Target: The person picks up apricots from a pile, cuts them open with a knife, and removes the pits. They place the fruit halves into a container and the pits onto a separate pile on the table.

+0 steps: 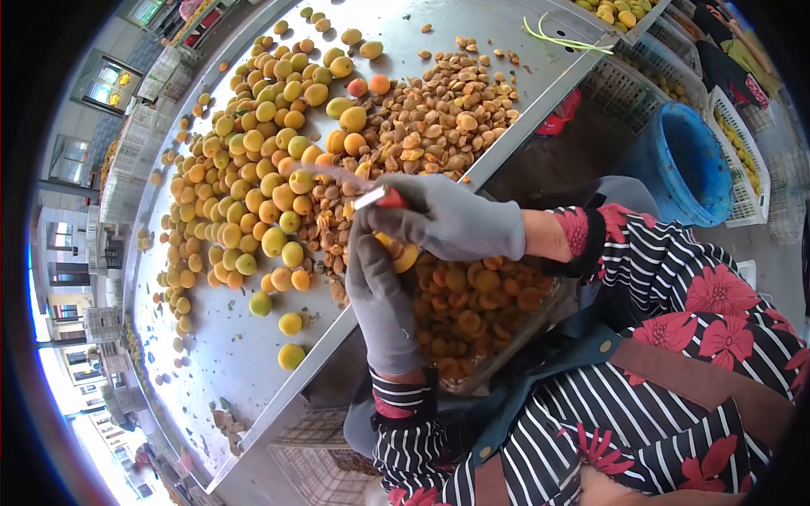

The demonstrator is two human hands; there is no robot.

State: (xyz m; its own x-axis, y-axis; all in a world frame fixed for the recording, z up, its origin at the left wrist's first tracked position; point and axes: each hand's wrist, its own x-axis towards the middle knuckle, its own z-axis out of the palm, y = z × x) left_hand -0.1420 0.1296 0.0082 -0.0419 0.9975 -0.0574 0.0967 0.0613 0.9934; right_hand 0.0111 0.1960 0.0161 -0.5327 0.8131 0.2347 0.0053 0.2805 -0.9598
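My left hand, in a grey glove, holds a yellow-orange apricot over a tray of halved apricots on my lap. My right hand, also gloved in grey, grips a small knife with a red handle, its blade pointing left over the table. The knife sits right above the apricot. Both hands hover at the near edge of the metal table.
A heap of whole apricots covers the table's left side, and a pile of brown pits lies to its right. A blue bucket and white plastic crates with fruit stand at the upper right.
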